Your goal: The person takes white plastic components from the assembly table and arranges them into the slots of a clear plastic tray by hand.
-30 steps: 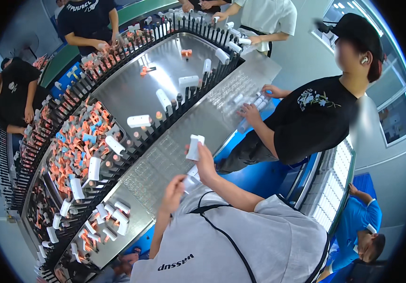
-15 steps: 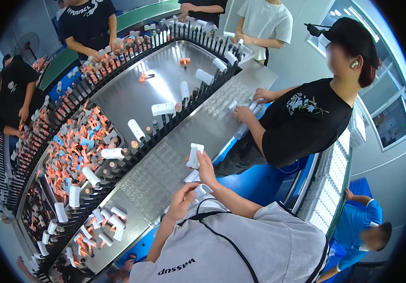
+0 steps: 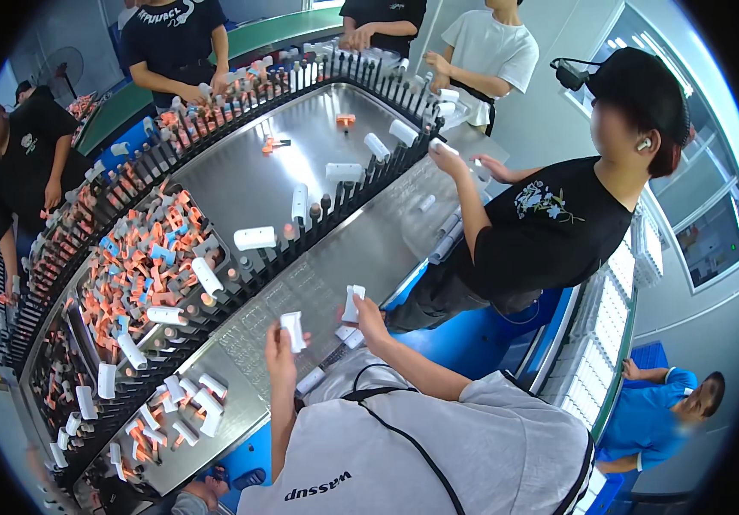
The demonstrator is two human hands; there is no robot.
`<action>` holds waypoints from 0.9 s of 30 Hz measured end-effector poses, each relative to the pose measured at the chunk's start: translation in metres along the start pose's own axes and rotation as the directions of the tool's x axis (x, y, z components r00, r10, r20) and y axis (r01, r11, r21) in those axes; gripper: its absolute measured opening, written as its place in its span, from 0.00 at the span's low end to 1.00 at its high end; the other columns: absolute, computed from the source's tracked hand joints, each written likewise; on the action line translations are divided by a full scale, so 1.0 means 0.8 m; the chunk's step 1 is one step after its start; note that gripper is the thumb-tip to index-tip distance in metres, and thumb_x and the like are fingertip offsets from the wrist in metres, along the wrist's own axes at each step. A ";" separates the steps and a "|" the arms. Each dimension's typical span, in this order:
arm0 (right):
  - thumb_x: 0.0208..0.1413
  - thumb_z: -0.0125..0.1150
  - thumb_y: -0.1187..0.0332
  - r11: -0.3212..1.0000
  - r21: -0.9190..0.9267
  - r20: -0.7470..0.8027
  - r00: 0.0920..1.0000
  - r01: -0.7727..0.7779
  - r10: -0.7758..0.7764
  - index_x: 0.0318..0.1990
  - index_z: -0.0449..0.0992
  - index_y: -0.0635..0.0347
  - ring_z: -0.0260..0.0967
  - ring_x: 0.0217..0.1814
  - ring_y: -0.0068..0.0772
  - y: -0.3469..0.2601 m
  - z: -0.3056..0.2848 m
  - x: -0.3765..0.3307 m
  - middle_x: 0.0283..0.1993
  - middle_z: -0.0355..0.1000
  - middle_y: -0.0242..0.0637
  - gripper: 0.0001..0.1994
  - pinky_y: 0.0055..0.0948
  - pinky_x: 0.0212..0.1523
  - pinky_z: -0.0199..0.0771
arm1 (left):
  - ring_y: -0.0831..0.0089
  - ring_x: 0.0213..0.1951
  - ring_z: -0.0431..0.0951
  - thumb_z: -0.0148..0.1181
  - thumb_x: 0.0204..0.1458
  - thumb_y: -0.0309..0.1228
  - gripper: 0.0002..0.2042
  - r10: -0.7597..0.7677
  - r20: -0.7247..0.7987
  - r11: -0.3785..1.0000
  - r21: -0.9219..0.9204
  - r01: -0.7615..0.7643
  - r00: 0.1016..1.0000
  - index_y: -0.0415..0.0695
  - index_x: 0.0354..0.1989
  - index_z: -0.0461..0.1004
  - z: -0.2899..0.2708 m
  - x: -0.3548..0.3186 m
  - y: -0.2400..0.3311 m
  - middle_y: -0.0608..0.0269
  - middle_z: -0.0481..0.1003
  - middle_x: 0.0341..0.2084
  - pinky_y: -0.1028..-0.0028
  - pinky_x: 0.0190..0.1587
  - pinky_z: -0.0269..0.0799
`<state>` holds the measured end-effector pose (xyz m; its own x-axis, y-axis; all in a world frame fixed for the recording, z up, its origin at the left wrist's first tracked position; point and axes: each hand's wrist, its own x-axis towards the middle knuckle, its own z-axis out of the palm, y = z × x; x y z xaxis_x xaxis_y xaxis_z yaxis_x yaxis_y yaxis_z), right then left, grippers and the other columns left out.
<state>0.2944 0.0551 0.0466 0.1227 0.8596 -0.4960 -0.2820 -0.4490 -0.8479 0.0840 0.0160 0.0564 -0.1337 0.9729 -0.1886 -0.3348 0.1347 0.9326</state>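
Observation:
My left hand (image 3: 281,359) grips a white curved plastic shell (image 3: 294,332) over the near edge of the metal table. A second white plastic shell (image 3: 353,304) is pinched in my right hand (image 3: 371,323), a short way to the right. The two shells are apart. Below my right hand, more white pieces (image 3: 350,336) lie at the table's edge. Under and beyond my left hand is a clear moulded plastic tray (image 3: 254,356) on the metal surface. Another white piece (image 3: 310,380) rests close to my body.
A looped line of black pegs (image 3: 288,251) carries white shells past the table. A bin of orange and grey parts (image 3: 142,270) stands inside it. Orange-and-white assemblies (image 3: 182,410) lie at left. A co-worker in black (image 3: 550,215) stands at my right; others work across the line.
My left hand has moved up and left, away from my body, with its white shell. The pegs' white shells have shifted along the line. The co-worker at right has raised a hand to the pegs.

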 end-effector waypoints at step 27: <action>0.67 0.56 0.49 0.706 -0.529 0.220 0.880 0.470 -0.421 0.36 0.76 0.61 0.79 0.26 0.41 0.051 0.059 0.035 0.23 0.78 0.38 0.21 0.41 0.31 0.75 | 0.55 0.31 0.80 0.63 0.60 0.35 0.12 0.428 -0.220 0.690 0.706 -0.159 0.877 0.35 0.38 0.80 -0.076 0.033 -0.060 0.52 0.79 0.28 0.60 0.36 0.72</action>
<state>0.2417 0.0723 0.0072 0.0171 0.9991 -0.0381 0.3625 -0.0417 -0.9310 0.0400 0.0238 -0.0120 -0.4661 0.8691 0.1657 0.4492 0.0711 0.8906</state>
